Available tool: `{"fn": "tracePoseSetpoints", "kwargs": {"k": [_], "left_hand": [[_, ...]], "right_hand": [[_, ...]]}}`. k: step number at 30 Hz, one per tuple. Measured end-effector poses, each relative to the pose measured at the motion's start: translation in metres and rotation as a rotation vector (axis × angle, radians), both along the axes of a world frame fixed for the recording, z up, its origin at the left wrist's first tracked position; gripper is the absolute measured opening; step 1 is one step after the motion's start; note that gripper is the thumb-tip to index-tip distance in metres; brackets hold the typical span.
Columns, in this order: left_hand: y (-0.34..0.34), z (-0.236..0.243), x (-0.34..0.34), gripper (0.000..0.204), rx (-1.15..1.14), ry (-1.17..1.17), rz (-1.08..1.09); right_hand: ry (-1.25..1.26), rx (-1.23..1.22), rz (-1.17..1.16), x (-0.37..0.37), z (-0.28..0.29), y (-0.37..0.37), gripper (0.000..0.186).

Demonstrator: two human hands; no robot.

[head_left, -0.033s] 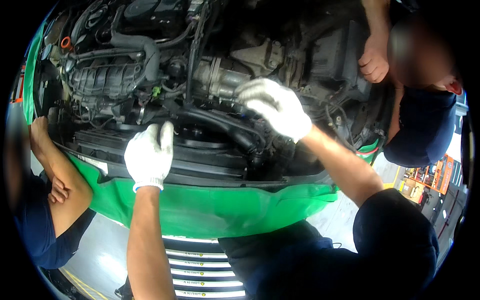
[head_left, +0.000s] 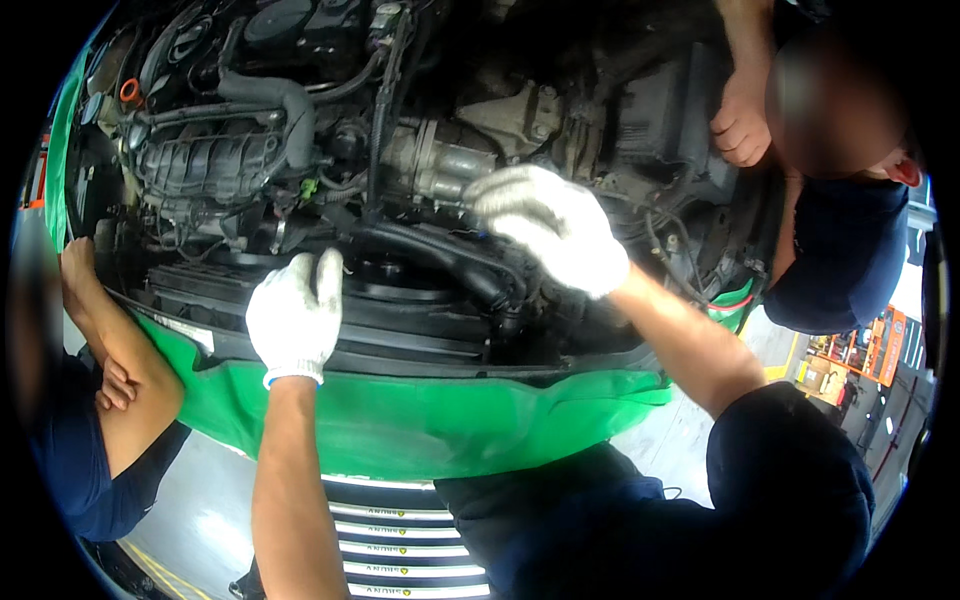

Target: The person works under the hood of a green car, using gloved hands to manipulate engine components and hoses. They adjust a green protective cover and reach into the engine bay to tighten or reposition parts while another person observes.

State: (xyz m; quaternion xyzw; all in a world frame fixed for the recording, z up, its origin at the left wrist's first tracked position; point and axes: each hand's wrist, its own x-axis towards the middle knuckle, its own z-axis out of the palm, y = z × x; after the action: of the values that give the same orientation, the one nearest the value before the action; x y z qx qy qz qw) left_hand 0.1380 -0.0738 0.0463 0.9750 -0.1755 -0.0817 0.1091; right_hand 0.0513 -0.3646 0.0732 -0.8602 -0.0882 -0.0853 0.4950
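Observation:
My left hand (head_left: 293,322), in a white knit glove, hovers over the front edge of the engine bay, beside the black radiator fan shroud (head_left: 395,275). Its fingers point forward, slightly apart, and nothing shows in them. Farther right, my right hand (head_left: 552,228), gloved alike, is held over the engine with its fingers loosely bent toward the left, no object visible in them. Just beyond its fingertips lies a metal cylindrical housing (head_left: 450,163). A thick black hose (head_left: 450,255) runs below that hand. Whether the right fingertips touch anything is hidden.
A green protective cover (head_left: 430,420) drapes the car's front edge. One person's folded arms (head_left: 125,370) are at the left; another person's hand (head_left: 742,125) rests by the black box (head_left: 655,110) at the right. Orange shelving (head_left: 880,345) stands beyond. A ribbed engine manifold (head_left: 215,160) lies at left.
My right hand has shifted slightly toward me and to the right relative to the engine. My left hand stays almost in place.

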Motion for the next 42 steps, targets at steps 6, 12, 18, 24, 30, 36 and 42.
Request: {"fn": "tracePoseSetpoints", "kwargs": {"k": [6, 12, 18, 24, 30, 36, 42], "left_hand": [[0.001, 0.002, 0.000, 0.042, 0.028, -0.008, 0.012], [0.003, 0.000, 0.000, 0.042, 0.014, -0.042, 0.028], [0.001, -0.001, 0.000, 0.043, 0.036, 0.029, 0.012], [-0.003, 0.002, -0.001, 0.040, 0.034, 0.055, 0.018], [0.000, 0.001, -0.001, 0.037, 0.030, 0.064, 0.012], [-0.001, -0.001, -0.001, 0.038, 0.006, 0.037, 0.009], [0.005, -0.002, -0.002, 0.039, -0.030, 0.011, 0.030]], "right_hand": [[-0.039, 0.166, 0.085, -0.014, 0.055, 0.010, 0.015], [0.681, 0.386, -0.427, -0.007, -0.007, -0.013, 0.037], [0.913, 0.627, -0.564, 0.004, -0.133, -0.053, 0.050], [0.977, 0.713, -0.794, 0.053, -0.184, -0.049, 0.057], [1.035, -0.379, -0.283, 0.086, -0.143, -0.063, 0.055], [0.545, -0.950, 0.041, 0.093, -0.148, -0.102, 0.052], [0.386, -1.491, 0.392, 0.113, -0.166, -0.090, 0.113]]}}
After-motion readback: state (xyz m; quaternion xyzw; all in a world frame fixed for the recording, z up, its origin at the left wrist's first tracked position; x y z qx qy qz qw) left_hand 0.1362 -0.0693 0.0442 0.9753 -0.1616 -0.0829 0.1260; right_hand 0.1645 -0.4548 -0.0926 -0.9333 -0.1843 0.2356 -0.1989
